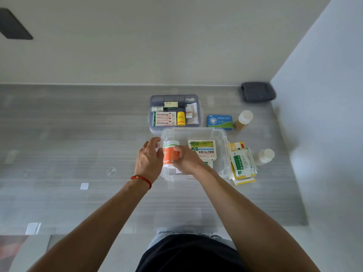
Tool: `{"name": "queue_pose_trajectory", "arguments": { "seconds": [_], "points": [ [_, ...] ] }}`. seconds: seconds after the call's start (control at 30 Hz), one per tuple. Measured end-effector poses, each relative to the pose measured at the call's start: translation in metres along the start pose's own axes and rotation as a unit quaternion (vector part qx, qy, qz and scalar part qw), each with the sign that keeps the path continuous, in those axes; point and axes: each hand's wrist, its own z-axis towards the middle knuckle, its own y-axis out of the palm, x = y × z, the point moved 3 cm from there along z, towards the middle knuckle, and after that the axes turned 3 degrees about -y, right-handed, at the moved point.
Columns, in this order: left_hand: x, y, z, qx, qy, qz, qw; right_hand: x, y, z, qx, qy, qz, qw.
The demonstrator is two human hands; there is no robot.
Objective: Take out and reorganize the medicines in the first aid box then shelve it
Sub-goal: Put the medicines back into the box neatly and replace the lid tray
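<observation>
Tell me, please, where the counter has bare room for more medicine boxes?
The wide stretch left of the clear box and grey tray is bare. Right of them is crowded: blue carton, two bottles, sachet pile.

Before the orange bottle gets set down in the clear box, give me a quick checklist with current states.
1. Right hand grips the orange bottle: ok.
2. Left hand steadies the clear box at its left wall: ok.
3. Bottle cap closed: cannot tell.
4. Free floor in the box's left part below the bottle: cannot tell, hands cover it.
5. Green-and-white carton lies clear of the bottle, to its right: ok.
6. All medicines back in: not ok; blue box and sachet stack lie outside.
</observation>
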Motion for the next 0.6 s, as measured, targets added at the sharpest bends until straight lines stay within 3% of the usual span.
{"name": "queue_pose_trajectory", "arguments": {
  "seconds": [0.13,0.23,0.33,0.43,0.5,0.6],
  "points": [
    [0.009,0.0,-0.004,0.041,0.029,0.039,0.998,0.015,-0.032,-0.028,0.048,-0.068,0.091,0.992],
    [0.027,0.007,-0.013,0.062,0.101,0.069,0.99,0.046,-0.076,-0.064,0.23,-0.116,0.097,0.961],
    [0.046,0.02,-0.022,0.051,0.139,0.067,0.987,0.105,-0.11,-0.1,0.364,-0.042,0.058,0.929],
    [0.057,0.032,-0.03,0.041,0.149,0.067,0.986,0.155,-0.11,-0.107,0.306,0.074,-0.056,0.947],
    [0.06,0.036,-0.033,0.039,0.138,0.07,0.987,0.165,-0.097,-0.096,0.235,0.068,-0.111,0.963],
    [0.059,0.034,-0.032,0.035,0.131,0.074,0.988,0.158,-0.081,-0.073,0.205,0.032,-0.161,0.965]
  ]
}}
